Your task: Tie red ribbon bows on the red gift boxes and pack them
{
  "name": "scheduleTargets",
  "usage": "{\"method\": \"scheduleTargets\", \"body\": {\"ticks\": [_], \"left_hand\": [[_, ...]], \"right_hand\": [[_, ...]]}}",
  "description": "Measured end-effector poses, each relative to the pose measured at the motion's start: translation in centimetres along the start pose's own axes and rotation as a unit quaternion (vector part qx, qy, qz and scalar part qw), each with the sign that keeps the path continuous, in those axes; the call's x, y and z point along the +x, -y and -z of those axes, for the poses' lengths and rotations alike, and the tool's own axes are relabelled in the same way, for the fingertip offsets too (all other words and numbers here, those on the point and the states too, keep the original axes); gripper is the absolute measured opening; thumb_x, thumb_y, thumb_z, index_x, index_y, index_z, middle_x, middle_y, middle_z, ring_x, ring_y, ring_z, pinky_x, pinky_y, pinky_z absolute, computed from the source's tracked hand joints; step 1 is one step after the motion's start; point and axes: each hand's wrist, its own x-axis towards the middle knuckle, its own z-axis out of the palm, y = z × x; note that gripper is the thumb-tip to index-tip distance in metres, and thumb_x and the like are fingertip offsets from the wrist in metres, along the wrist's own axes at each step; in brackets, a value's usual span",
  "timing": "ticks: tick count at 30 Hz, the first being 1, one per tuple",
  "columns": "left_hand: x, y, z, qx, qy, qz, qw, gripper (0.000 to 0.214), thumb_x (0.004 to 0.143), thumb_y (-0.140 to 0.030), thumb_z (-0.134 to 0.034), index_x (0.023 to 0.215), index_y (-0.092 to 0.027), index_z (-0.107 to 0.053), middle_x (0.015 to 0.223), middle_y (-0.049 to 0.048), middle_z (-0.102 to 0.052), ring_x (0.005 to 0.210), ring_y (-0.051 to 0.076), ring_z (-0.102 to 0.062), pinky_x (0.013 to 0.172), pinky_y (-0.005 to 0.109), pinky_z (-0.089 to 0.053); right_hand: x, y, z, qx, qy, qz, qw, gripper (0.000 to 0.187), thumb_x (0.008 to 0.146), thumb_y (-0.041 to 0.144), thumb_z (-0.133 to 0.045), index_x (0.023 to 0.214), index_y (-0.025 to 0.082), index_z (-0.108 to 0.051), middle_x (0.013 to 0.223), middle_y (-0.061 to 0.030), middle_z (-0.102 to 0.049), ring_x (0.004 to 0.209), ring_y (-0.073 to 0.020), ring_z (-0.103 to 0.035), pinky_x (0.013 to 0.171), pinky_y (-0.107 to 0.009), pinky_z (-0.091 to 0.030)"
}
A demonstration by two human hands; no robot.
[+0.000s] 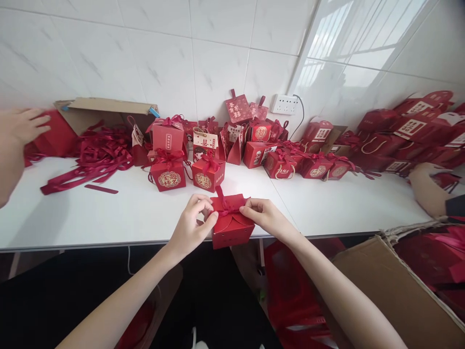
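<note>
A small red gift box (231, 228) sits at the front edge of the white table (109, 218), with a red ribbon (227, 207) tied across its petal-shaped top. My left hand (192, 224) pinches the ribbon at the box's left side, fingers closed. On the box's right side my right hand (262, 214) also pinches the ribbon. Both hands rest against the box.
Finished red boxes with bows (167, 174) stand behind, more boxes (279, 162) along the wall. A heap of loose red ribbons (98, 152) lies left by an open carton (109, 109). Another person's hand (18, 128) reaches in far left; another arm (428, 189) at right. A cardboard box (392, 291) is lower right.
</note>
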Motion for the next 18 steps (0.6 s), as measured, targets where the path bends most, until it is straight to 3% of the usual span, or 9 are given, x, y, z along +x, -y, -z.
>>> {"method": "scheduleTargets", "body": {"ticks": [2, 6, 11, 18], "left_hand": [[0.0, 0.4, 0.2, -0.017, -0.002, 0.023, 1.0, 0.023, 0.08, -0.035, -0.054, 0.068, -0.018, -0.046, 0.081, 0.0004, -0.045, 0.064, 0.01, -0.048, 0.046, 0.019, -0.038], [0.0, 1.1, 0.4, -0.123, 0.07, 0.098, 0.985, 0.027, 0.081, -0.043, -0.054, 0.072, -0.019, -0.046, 0.069, -0.0035, -0.042, 0.049, 0.007, -0.04, 0.043, 0.021, -0.034], [0.3, 1.5, 0.3, -0.219, 0.09, 0.085, 0.968, 0.026, 0.082, -0.038, -0.056, 0.068, -0.018, -0.047, 0.071, -0.0025, -0.045, 0.062, 0.009, -0.046, 0.058, 0.023, -0.039], [0.1, 2.0, 0.1, -0.268, 0.099, 0.121, 0.951, 0.025, 0.083, -0.033, -0.054, 0.066, -0.018, -0.044, 0.069, -0.0027, -0.041, 0.061, 0.009, -0.04, 0.058, 0.024, -0.034]], "right_hand": [[0.0, -0.2, 0.1, 0.045, 0.018, 0.002, 0.999, 0.038, 0.076, 0.048, -0.057, 0.056, 0.019, -0.043, 0.057, 0.0048, -0.038, 0.054, -0.0091, -0.03, 0.052, -0.026, -0.022], [-0.1, -0.7, 0.3, 0.109, 0.033, -0.007, 0.993, 0.04, 0.074, 0.047, -0.062, 0.055, 0.018, -0.043, 0.056, 0.0052, -0.037, 0.053, -0.0091, -0.029, 0.053, -0.026, -0.021], [0.0, -2.0, 0.3, 0.193, 0.046, -0.011, 0.98, 0.035, 0.076, 0.04, -0.064, 0.056, 0.018, -0.046, 0.056, 0.0051, -0.039, 0.053, -0.009, -0.03, 0.054, -0.026, -0.022], [-0.2, -2.7, -0.2, 0.263, 0.039, -0.027, 0.964, 0.033, 0.077, 0.033, -0.062, 0.055, 0.018, -0.043, 0.053, 0.006, -0.035, 0.05, -0.0083, -0.027, 0.052, -0.026, -0.018]]}}
